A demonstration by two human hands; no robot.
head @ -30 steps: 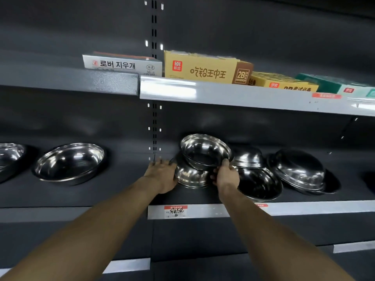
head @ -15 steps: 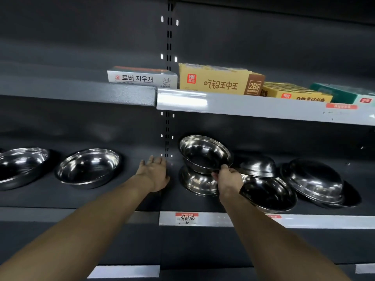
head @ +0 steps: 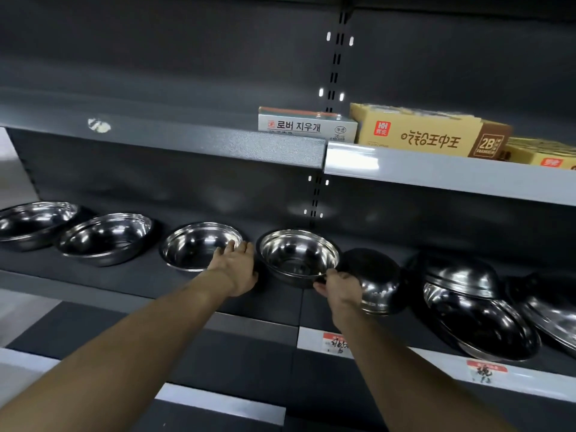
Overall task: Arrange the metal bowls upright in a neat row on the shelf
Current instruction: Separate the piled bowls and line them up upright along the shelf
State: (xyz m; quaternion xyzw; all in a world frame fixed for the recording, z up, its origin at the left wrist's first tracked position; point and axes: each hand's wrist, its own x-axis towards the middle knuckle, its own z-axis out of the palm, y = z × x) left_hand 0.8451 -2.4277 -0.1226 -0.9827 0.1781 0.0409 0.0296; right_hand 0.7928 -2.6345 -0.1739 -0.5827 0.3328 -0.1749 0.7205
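A: Start at the left. What stands on the dark shelf (head: 131, 277)?

B: Three metal bowls, all upright, in a line: the far-left bowl (head: 34, 221), cut by the frame edge, then the second bowl (head: 106, 236) just beside it, then the third bowl (head: 199, 244) a little apart.

A: And the left hand (head: 237, 269)?

B: It lies between the third bowl and the fourth bowl (head: 297, 257), fingers straight and relaxed, grasping nothing. Its fingertips (head: 230, 246) reach the third bowl's right rim; whether they touch it I cannot tell.

A: The fourth bowl is the one being handled?

B: Yes. It sits upright, next in the row, near the shelf's upright post. The right hand (head: 338, 285) pinches its near right rim, thumb and fingers curled on the edge.

A: Further right?

B: An overturned bowl (head: 378, 286) lies just behind the right hand, bottom up. Beyond it a tilted pile of bowls (head: 477, 310) leans toward the shelf front, some bottom up, and another bowl (head: 551, 313) is cut by the right edge.

A: Above?

B: On the upper shelf (head: 218, 143), a white box (head: 307, 126) with Korean print and a yellow box (head: 420, 135) beside it.
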